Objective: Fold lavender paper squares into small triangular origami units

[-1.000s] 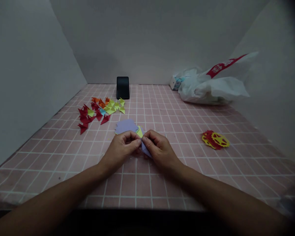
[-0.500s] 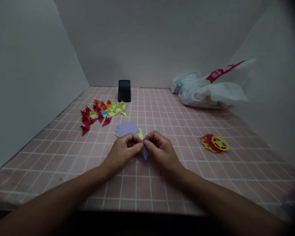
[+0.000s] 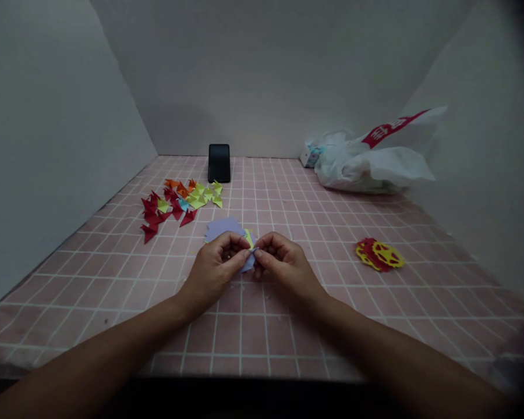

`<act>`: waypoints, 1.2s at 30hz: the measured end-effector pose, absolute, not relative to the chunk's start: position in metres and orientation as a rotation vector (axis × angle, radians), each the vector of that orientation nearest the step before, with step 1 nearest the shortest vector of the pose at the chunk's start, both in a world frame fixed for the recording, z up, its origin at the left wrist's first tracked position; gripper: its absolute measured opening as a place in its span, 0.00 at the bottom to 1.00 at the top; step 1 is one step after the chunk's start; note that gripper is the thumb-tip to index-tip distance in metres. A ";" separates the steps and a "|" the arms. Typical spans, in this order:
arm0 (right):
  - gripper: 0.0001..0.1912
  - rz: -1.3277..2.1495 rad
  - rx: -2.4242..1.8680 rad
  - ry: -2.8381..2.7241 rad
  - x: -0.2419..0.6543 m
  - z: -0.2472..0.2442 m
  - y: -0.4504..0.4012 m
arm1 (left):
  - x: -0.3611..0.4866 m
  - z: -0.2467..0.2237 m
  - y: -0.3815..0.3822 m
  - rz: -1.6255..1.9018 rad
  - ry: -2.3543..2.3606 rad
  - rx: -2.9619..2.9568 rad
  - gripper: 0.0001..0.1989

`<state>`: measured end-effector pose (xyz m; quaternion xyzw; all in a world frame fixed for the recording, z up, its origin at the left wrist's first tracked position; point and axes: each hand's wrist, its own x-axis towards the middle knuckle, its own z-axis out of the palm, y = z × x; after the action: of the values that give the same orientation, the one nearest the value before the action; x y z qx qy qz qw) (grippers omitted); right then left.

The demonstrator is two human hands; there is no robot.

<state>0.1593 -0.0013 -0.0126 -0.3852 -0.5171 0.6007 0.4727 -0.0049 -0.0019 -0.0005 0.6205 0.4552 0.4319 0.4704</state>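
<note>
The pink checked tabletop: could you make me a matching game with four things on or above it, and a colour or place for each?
1. phone
2. plastic bag
3. small purple paper
4. cut-out discs

A. yellow and red
B. pinched between the left hand and right hand
C. black
D. white with red

Pairs: 1-C, 2-D, 3-B, 4-A.
</note>
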 end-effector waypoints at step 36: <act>0.08 1.526 -0.930 -1.155 0.160 -0.009 -0.003 | -0.003 0.003 -0.006 1.142 1.152 1.458 0.02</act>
<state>0.1604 -0.0029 -0.0085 -0.3822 -0.4746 0.6269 0.4855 -0.0030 -0.0056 0.0034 0.5928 0.4686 0.4644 0.4619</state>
